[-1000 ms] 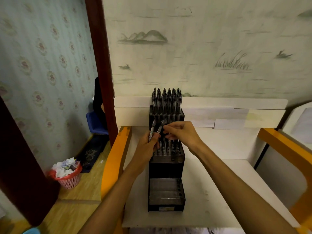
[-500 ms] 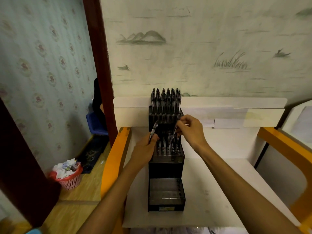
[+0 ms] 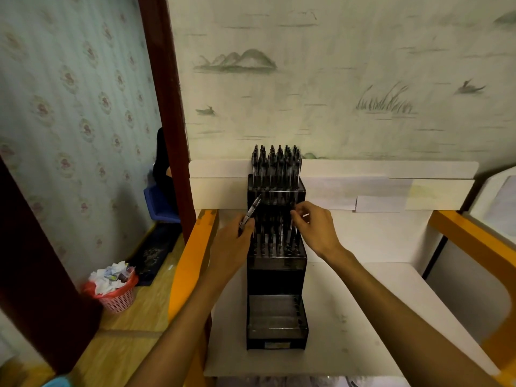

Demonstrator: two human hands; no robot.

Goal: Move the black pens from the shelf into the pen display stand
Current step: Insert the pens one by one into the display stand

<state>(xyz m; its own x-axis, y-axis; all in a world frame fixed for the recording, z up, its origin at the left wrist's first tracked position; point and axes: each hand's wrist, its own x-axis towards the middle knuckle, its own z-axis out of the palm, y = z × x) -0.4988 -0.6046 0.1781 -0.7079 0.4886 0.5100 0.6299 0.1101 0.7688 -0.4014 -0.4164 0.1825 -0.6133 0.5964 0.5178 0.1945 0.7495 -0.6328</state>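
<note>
Here the left hand (image 3: 231,241) grips a pen (image 3: 250,213) beside the stand (image 3: 276,277).

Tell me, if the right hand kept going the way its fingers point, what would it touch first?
Probably the pens standing in the middle tier of the stand; the right hand fingers point left at them, though depth is unclear.

Two bare forearms reach in from the bottom edge, with no sleeve showing on either up to where the frame cuts them. The left hand (image 3: 233,244) and right hand (image 3: 317,229) are ungloved (no rings, watch or bands visible at this sharpness).
</note>
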